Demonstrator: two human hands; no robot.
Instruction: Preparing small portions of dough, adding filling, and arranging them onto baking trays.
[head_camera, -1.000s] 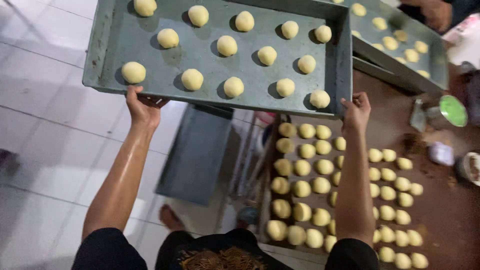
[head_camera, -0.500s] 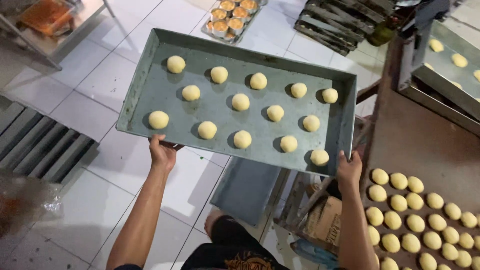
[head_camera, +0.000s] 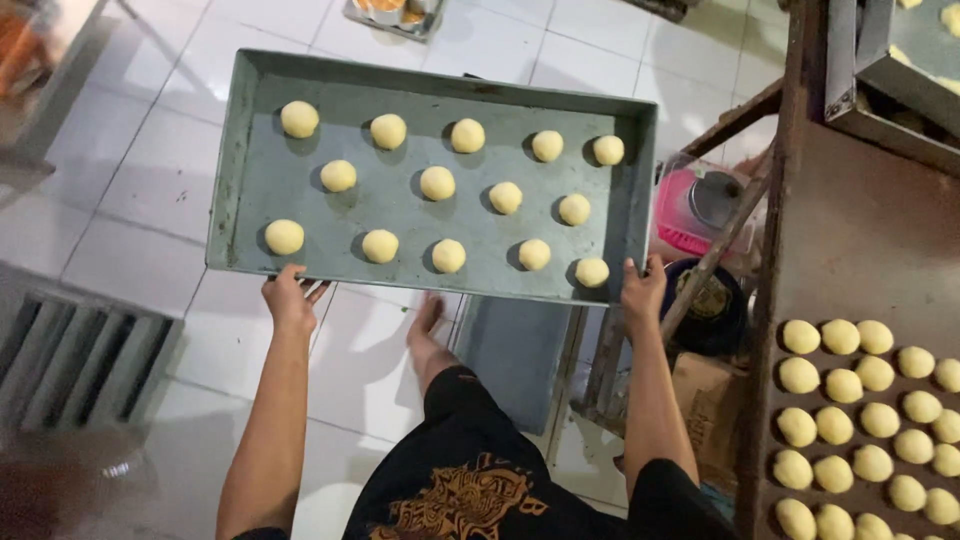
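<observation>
The grey metal baking tray (head_camera: 250, 190) is held level in the air above the white tiled floor (head_camera: 130, 170), its long near edge facing the person. It carries fifteen pale round dough balls (head_camera: 437, 183) in three staggered rows of five, none touching another. The left hand (head_camera: 290, 297) is closed on the near edge of the tray close to the tray's left corner, fingers curled beneath the rim. The right hand (head_camera: 643, 288) is closed on the same near edge at the tray's right corner, just beside the last dough ball of the near row. Both forearms extend up to the tray from the bottom of the view. Below the tray, the person's bare foot (head_camera: 428, 330) stands on the floor, and a dark garment with an orange print (head_camera: 470, 495) covers the lap. A second flat grey tray (head_camera: 515, 350) lies on the floor under the near edge of the held tray. To the right of the tray stands a brown tabletop (head_camera: 860, 240), which bears many more dough balls in close rows (head_camera: 870, 420). Between the tray and the tabletop sits a pink container (head_camera: 690, 205). To the left of the tray, a slatted grey rack (head_camera: 70, 350) is on the floor.
</observation>
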